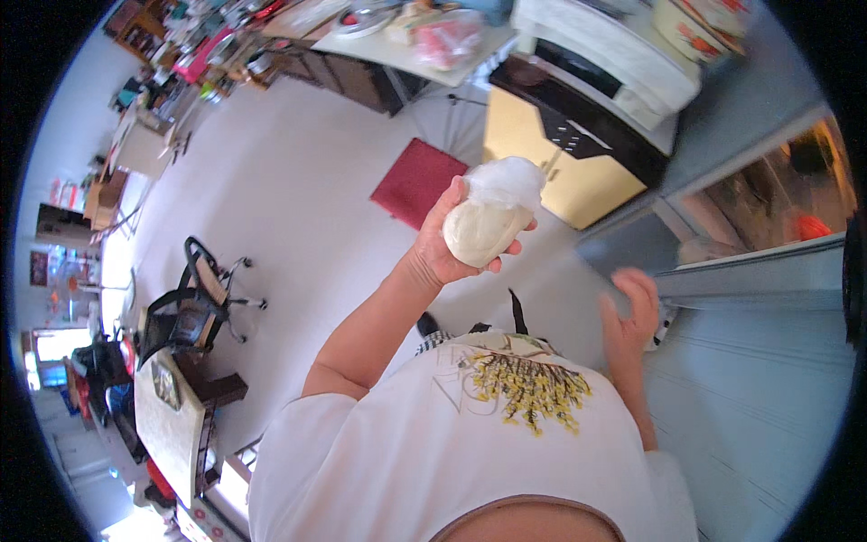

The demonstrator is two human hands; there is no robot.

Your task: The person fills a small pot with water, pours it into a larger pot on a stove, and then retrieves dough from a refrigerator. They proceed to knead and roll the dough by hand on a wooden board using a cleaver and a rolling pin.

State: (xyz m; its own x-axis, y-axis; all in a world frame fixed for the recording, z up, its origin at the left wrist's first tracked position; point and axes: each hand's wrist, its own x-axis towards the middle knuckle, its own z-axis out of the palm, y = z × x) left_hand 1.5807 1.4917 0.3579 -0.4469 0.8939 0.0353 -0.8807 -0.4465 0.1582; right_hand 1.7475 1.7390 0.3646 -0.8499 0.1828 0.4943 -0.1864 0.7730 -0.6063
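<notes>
My left hand (447,247) is closed around a ball of pale dough (482,234), held up in front of my chest. Clear plastic wrap (504,181) covers the dough and bunches over its far end. Slightly blurred, my right hand (630,311) hangs beside a light blue panel (752,393) on the right. Its fingers are bent and apart from the thumb, with nothing seen in them. Whether it touches the panel's edge, I cannot tell.
A cream-fronted cabinet (576,179) stands ahead, right of a maroon square stool (420,183). Behind them, a white table (386,57) bears bags and dishes. A wheeled office chair (196,298) and a low table (169,433) are at left. A window (772,196) is at right.
</notes>
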